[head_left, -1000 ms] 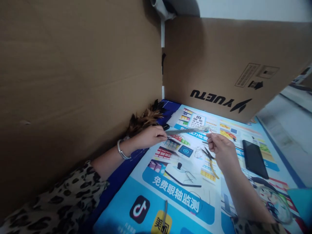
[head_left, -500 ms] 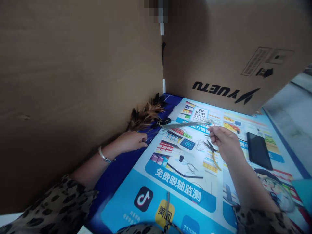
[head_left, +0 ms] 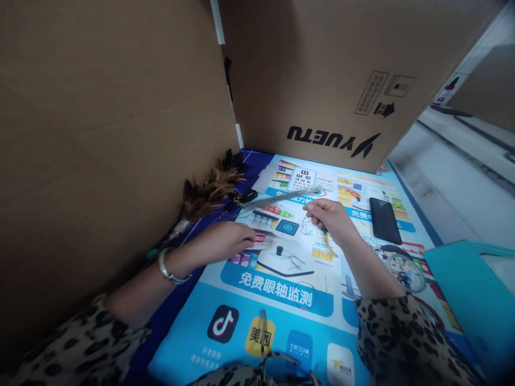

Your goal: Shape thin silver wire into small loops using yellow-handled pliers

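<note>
My left hand [head_left: 227,241] is closed above the printed sheet, its fingertips pressed together. If it holds anything, that is too thin to make out. My right hand [head_left: 332,219] makes a pinch near the middle of the sheet; what lies between its fingers is also unclear. Just beyond both hands lies a bundle of thin silvery wires [head_left: 284,197], slanting up to the right. Yellow-handled pliers [head_left: 331,245] rest under my right hand, their jaws hidden. A small tangle of fine wire [head_left: 306,226] lies beside its fingertips.
Brown feathers [head_left: 211,190] lie along the left cardboard wall [head_left: 120,107], with a black tag [head_left: 249,196] close by. Another cardboard panel [head_left: 322,80] stands at the back. A black phone [head_left: 385,220] lies right of my right hand. A turquoise box-like object [head_left: 462,289] is at the right edge.
The view has turned to the right. My left hand has moved from the blue edge onto the printed sheet, nearer my right hand. The right hand now covers the pliers' jaws.
</note>
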### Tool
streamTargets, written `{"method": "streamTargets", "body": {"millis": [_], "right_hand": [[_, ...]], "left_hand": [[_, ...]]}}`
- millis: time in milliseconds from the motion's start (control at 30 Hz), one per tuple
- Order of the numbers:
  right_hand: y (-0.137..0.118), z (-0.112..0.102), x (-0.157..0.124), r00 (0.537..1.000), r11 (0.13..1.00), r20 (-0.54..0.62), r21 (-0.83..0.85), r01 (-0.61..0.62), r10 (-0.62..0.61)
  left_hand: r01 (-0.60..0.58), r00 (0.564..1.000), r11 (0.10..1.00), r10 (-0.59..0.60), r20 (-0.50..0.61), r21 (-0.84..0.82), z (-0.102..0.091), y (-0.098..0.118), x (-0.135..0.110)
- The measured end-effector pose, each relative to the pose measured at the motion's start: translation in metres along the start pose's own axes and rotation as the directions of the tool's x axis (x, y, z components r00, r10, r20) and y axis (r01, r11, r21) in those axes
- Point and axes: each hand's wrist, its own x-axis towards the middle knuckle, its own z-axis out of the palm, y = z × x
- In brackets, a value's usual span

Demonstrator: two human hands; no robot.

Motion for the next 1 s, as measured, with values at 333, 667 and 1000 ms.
{"method": "streamTargets", "body": {"millis": [333, 667, 1000], "right_hand": [[0.016, -0.004, -0.024, 0.999, 0.981, 0.026, -0.191, -0.017, 0.023], [0.033, -0.001, -0.051, 0.986, 0.996, -0.157, -0.067, -0.062, 0.051], [0.041, -0.004, -0.054, 0.874, 0.999, -0.486, 0.029, 0.027, -0.01]], "left_hand": [[-0.21, 0.976, 0.956, 0.191, 0.105, 0.207, 0.043, 0.061, 0.07], [-0.256, 0.964, 0.965, 0.249, 0.096, 0.062, 0.058, 0.052, 0.073], [-0.288, 0.955, 0.95, 0.294, 0.034, -0.118, 0.05, 0.04, 0.08]]}}
